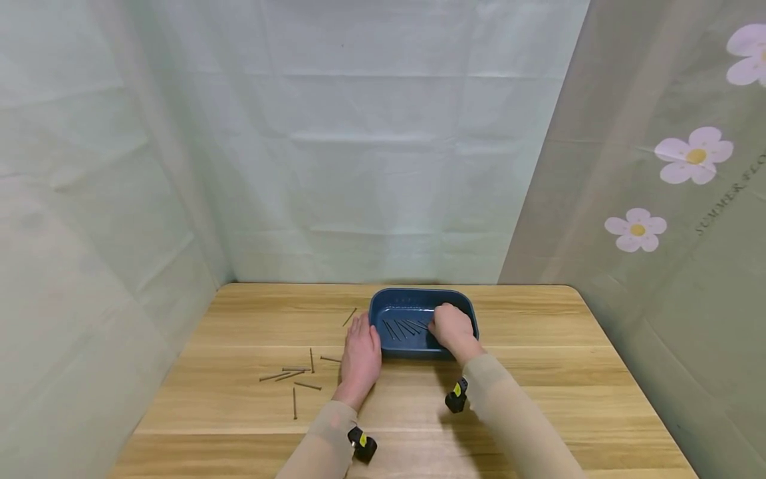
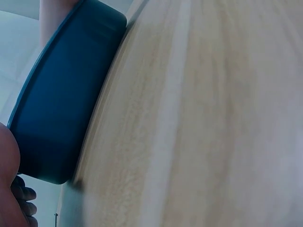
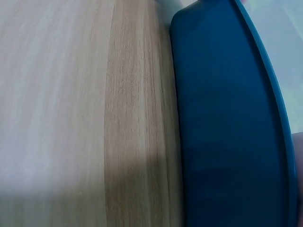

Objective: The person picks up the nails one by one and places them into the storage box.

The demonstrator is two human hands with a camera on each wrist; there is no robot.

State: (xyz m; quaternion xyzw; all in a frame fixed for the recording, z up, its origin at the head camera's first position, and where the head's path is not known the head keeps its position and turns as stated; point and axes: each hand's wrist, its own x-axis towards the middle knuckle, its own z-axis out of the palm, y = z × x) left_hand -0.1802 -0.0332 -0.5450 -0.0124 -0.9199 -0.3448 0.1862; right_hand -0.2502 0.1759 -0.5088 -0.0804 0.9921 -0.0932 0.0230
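Observation:
A blue rectangular tray [image 1: 413, 354] with rounded corners stands on the wooden table, and several dark nails [image 1: 399, 327] lie fanned out on its floor. My left hand [image 1: 362, 351] rests against the tray's left end, fingers extended along the outside and thumb by the rim. Reaching over the front wall, my right hand [image 1: 453, 327] is inside the tray with its fingers curled. Its fingertips pinch the end of the rightmost nail [image 1: 417, 324], though the hand partly hides them. The left wrist view shows the tray's outer wall [image 2: 66, 90] beside the left thumb [image 2: 8, 156].
Several loose nails [image 1: 294, 403] lie scattered on the table [image 1: 239, 412] left of the left hand. One more nail [image 1: 350, 317] lies farther back, near the tray's left end. Pale cloth [image 1: 371, 166] hangs behind the table and along both sides.

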